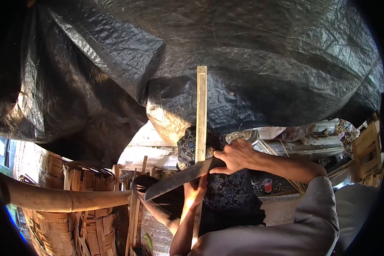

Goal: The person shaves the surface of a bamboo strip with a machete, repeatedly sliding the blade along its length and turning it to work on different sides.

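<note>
A long pale bamboo strip (201, 106) stands upright in front of me, reaching up against the black tarpaulin. My left hand (195, 190) grips it low down, below the blade. My right hand (237, 155), at the end of a grey sleeve, is closed on the handle of a big dark knife (175, 181). The blade slants down to the left and its edge lies across the strip at about mid height. Directly behind the strip sits another person in dark patterned cloth (228, 190), partly hidden by my hands.
A black tarpaulin (226, 55) hangs overhead and fills the upper view. A thick bamboo pole (59, 199) crosses at the left above woven bamboo baskets (55, 230). Upright bamboo slats (134, 217) stand near the middle. A small red cup (267, 186) and wooden crates (365, 153) are at the right.
</note>
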`<action>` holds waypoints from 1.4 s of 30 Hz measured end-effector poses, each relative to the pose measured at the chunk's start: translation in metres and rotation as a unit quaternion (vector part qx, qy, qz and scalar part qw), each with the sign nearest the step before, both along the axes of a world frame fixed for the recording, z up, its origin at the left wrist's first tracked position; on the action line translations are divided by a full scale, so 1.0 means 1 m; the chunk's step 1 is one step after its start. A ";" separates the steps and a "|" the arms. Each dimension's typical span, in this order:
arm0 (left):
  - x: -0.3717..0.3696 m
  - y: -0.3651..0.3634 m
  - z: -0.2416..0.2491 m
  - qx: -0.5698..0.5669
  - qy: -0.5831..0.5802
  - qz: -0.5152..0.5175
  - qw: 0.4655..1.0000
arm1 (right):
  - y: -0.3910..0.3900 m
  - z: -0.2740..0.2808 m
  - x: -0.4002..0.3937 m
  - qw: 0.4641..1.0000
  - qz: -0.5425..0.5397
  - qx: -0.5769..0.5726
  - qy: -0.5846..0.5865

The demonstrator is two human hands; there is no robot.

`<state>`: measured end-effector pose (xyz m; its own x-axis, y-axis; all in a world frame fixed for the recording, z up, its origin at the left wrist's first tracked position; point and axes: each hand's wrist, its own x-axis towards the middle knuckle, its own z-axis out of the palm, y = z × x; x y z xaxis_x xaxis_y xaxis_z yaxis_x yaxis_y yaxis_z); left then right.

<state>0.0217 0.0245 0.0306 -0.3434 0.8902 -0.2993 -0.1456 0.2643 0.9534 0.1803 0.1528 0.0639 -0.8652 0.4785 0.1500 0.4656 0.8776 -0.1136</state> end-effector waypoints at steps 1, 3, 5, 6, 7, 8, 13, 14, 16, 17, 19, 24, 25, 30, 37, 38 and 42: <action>-0.002 0.001 -0.001 0.017 0.015 -0.022 1.000 | 0.008 0.001 0.001 0.999 -0.013 -0.029 -0.040; -0.005 -0.002 0.001 -0.021 0.043 -0.034 0.998 | 0.041 0.015 0.001 0.991 -0.111 -0.075 0.013; -0.004 0.001 0.003 -0.026 0.039 -0.036 0.998 | 0.079 0.008 0.000 0.972 -0.200 -0.080 0.091; -0.004 -0.002 0.002 -0.028 0.040 -0.037 0.998 | 0.087 0.002 0.000 0.964 -0.223 -0.057 0.134; -0.007 0.000 0.000 -0.031 0.043 -0.044 0.998 | 0.081 0.021 0.001 0.966 -0.193 -0.157 0.069; -0.009 0.004 -0.002 -0.034 0.044 -0.047 0.997 | 0.070 0.016 0.000 0.985 -0.130 -0.101 0.052; 0.002 0.010 -0.002 0.016 0.013 -0.007 1.000 | 0.021 0.007 -0.005 0.998 0.027 -0.032 -0.036; 0.000 0.009 -0.005 0.013 0.013 -0.005 1.000 | 0.023 0.006 -0.005 0.998 0.029 -0.035 -0.036; -0.007 0.008 -0.010 -0.001 0.092 -0.046 0.995 | 0.032 0.006 -0.005 0.996 -0.036 -0.072 0.036; -0.006 0.009 -0.007 -0.007 0.096 -0.044 0.994 | 0.036 0.005 -0.004 0.995 -0.060 -0.069 0.045; -0.006 0.012 -0.010 -0.007 0.084 -0.035 0.996 | 0.033 0.007 -0.005 0.994 -0.055 -0.080 0.045; -0.004 0.012 -0.012 -0.005 0.097 -0.012 0.995 | 0.020 0.005 -0.003 0.998 -0.011 -0.055 0.004; -0.004 0.010 -0.016 0.017 0.163 -0.019 0.986 | 0.023 0.008 -0.001 0.998 -0.010 -0.063 -0.023; -0.001 0.020 0.007 -0.015 0.283 -0.049 0.958 | 0.077 -0.008 -0.008 0.979 -0.144 -0.098 0.104; -0.003 0.014 0.002 -0.001 0.218 -0.035 0.975 | 0.032 0.005 -0.009 0.997 -0.004 -0.072 -0.021; -0.003 0.012 0.002 -0.003 0.221 -0.037 0.975 | 0.041 0.008 -0.006 0.998 -0.023 -0.058 -0.026; -0.003 0.022 0.009 -0.037 0.181 -0.023 0.982 | 0.101 0.004 -0.007 0.966 -0.173 -0.185 0.045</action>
